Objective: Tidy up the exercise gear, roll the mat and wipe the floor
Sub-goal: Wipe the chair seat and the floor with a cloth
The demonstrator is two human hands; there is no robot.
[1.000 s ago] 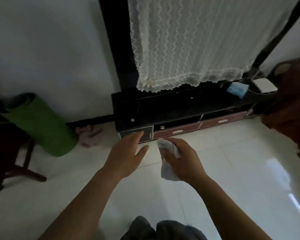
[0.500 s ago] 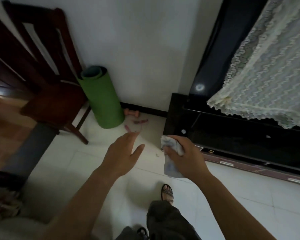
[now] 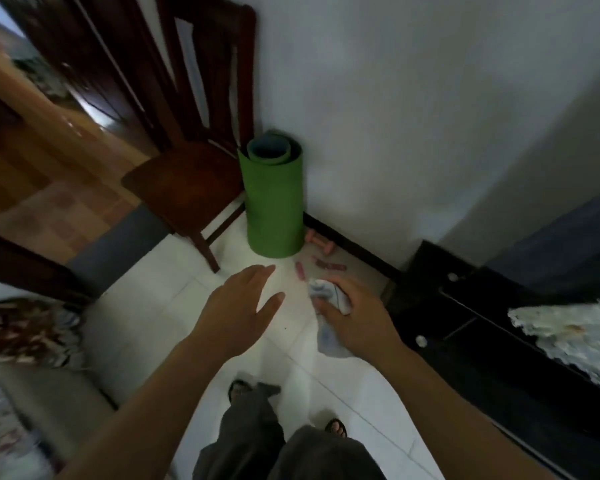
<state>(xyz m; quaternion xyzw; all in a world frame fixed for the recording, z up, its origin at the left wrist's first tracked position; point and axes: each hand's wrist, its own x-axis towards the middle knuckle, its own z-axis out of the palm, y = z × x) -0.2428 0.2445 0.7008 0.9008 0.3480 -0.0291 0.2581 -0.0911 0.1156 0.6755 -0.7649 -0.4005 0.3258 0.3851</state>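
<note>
A rolled green mat [image 3: 272, 202] stands upright against the white wall in the corner. Beside its base lie small pink dumbbells [image 3: 319, 241] and pink handles of some gear [image 3: 328, 265] on the white tiled floor [image 3: 146, 306]. My right hand [image 3: 355, 320] is shut on a crumpled white cloth [image 3: 328, 299], held above the floor in front of the pink gear. My left hand [image 3: 238, 311] hovers open, palm down, fingers apart, just short of the mat's base.
A dark wooden chair [image 3: 191, 140] stands left of the mat, touching it. A black low cabinet [image 3: 465, 323] with a lace cover [image 3: 575, 337] runs along the right. A patterned cushion [image 3: 25, 330] lies at left. My legs and sandalled feet [image 3: 335, 427] are below.
The view has swung left from the black cabinet to the corner with the mat and chair. Both hands keep their pose, the right still gripping the cloth; I have stepped closer to the mat.
</note>
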